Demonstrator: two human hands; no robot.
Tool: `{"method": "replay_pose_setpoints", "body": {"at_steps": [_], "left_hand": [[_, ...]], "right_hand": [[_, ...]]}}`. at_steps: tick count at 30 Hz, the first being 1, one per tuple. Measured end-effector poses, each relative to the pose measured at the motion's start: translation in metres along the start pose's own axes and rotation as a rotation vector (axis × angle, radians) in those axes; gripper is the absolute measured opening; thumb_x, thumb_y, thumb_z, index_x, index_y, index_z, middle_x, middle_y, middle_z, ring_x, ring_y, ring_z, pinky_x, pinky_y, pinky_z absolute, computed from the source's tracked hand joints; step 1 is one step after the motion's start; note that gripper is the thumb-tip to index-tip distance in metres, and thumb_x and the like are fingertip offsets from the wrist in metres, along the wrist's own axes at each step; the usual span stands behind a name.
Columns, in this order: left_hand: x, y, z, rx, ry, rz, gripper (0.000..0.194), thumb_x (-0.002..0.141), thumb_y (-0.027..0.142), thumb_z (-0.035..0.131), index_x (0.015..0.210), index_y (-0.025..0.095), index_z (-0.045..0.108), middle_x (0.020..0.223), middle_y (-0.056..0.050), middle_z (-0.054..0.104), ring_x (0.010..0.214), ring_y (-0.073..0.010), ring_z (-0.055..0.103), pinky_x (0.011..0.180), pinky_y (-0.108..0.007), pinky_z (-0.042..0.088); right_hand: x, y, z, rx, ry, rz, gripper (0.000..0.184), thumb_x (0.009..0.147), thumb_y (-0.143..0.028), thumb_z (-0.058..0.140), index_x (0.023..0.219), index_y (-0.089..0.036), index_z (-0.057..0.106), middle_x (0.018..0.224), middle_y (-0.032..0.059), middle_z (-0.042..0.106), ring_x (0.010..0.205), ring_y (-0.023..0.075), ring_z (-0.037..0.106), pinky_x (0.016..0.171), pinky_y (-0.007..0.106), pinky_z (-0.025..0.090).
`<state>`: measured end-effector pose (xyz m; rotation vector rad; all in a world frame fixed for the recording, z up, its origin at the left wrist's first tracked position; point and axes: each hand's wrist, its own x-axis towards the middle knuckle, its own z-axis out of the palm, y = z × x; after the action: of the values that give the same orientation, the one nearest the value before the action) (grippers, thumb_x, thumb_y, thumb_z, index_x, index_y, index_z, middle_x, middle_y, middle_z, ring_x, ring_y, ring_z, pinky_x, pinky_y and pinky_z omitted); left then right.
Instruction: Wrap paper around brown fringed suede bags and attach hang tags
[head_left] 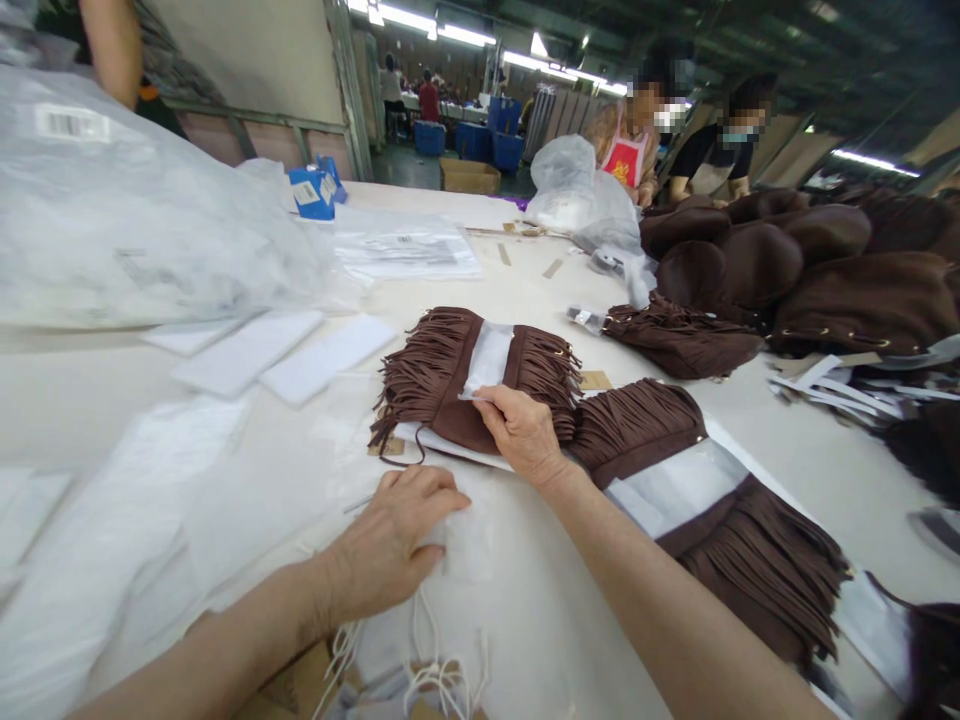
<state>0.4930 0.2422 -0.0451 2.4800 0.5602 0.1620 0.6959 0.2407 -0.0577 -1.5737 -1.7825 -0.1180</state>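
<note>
A brown fringed bag (442,375) with a white paper strip (487,358) across its middle lies on the white table (90,400) in front of me. My right hand (523,435) rests on the bag's near edge, fingers pinched on the lower end of the paper strip. My left hand (390,545) is closed on a white fabric dust bag (480,590) spread just below the brown bag; white drawstrings (439,680) trail from it at the bottom edge.
A second fringed bag (675,480) lies to the right, a third (679,335) behind it. Brown bags (825,260) pile at far right. Clear plastic bags (135,210) heap at left beside white foam pads (247,350) and a blue box (311,190). Two people (675,130) work across the table.
</note>
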Motion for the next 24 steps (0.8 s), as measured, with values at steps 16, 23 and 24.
{"method": "replay_pose_setpoints", "body": {"at_steps": [16,23,24], "left_hand": [[0.022,-0.004,-0.002,0.324,0.583,0.239,0.024,0.082,0.005,0.040,0.071,0.016,0.058,0.094,-0.005,0.063,0.092,-0.0210,0.050,0.077,-0.036,0.035],[0.053,-0.011,-0.029,0.349,0.405,0.275,0.024,0.085,0.005,0.038,0.072,0.015,0.056,0.080,-0.005,0.065,0.076,-0.0148,0.059,0.072,-0.029,0.039],[0.058,-0.010,-0.030,0.360,0.343,0.206,0.023,0.084,0.005,0.039,0.070,0.015,0.056,0.075,-0.004,0.064,0.073,-0.0153,0.058,0.070,-0.029,0.038]], "right_hand": [[-0.001,0.001,0.000,0.014,-0.037,0.035,0.017,0.088,-0.025,0.047,0.081,-0.020,0.062,0.081,0.0042,0.068,0.076,0.0171,0.062,0.072,0.025,0.043],[0.000,0.000,-0.002,0.043,-0.058,0.097,0.015,0.087,-0.026,0.049,0.081,-0.020,0.062,0.079,0.0031,0.067,0.073,0.0163,0.061,0.069,0.024,0.043],[0.001,-0.001,-0.003,0.049,-0.056,0.110,0.016,0.087,-0.027,0.049,0.082,-0.020,0.062,0.078,0.0027,0.067,0.072,0.0158,0.061,0.068,0.024,0.043]]}}
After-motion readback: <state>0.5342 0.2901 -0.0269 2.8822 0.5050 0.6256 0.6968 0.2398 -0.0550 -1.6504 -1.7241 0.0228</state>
